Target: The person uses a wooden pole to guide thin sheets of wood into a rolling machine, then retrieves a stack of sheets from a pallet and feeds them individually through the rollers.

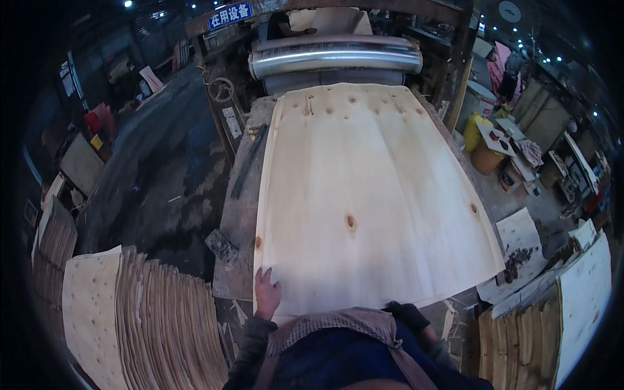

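A large pale wood veneer sheet [364,188] with dark knots lies flat on a worn table [242,195], its far end under a shiny metal roller [335,57]. My left hand [266,294] rests flat on the sheet's near left corner, fingers spread. My right hand [408,314], in a dark glove, sits at the sheet's near edge to the right, partly hidden by my apron; whether it grips the edge I cannot tell.
Stacks of veneer sheets [140,325] lean at lower left, and more veneer stacks [559,325] stand at lower right. A dark wet floor [156,169] runs along the left. Buckets and clutter [487,149] crowd the right. A person's arm [289,29] shows behind the roller.
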The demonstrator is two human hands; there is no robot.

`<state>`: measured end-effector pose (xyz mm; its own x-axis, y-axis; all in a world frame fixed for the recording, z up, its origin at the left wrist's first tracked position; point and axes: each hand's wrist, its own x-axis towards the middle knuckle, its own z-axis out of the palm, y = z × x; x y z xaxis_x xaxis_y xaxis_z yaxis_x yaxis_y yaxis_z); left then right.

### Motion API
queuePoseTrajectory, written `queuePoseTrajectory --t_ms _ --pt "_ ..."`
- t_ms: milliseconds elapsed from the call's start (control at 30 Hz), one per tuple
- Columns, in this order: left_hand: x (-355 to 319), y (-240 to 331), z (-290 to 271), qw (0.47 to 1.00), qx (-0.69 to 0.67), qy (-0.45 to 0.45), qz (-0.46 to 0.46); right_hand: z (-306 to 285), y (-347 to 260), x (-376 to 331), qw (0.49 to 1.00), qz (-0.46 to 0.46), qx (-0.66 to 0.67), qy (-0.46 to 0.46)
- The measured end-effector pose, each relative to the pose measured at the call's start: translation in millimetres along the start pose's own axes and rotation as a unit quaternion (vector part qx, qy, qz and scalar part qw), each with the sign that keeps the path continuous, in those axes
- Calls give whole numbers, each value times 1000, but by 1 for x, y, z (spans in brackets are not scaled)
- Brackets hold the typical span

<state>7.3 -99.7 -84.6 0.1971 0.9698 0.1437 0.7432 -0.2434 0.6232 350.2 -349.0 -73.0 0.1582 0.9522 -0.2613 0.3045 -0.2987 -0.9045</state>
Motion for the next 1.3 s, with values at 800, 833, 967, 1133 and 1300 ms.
queuePoseTrajectory --t_ms 800,833,967,1133,1300 --pt "2 36 32 982 184 44 -2 -1 -33 95 863 -148 -373 306" --pt "2 37 31 982 186 41 -1 -1 -34 95 866 -145 -369 304" --pt "3 42 30 982 181 42 -6 1 -32 96 872 -127 -365 301" --pt "2 44 31 982 182 48 -5 -1 -38 93 875 -115 -372 287" --pt "4 51 28 981 187 48 -3 -2 -32 95 877 -116 -367 287"
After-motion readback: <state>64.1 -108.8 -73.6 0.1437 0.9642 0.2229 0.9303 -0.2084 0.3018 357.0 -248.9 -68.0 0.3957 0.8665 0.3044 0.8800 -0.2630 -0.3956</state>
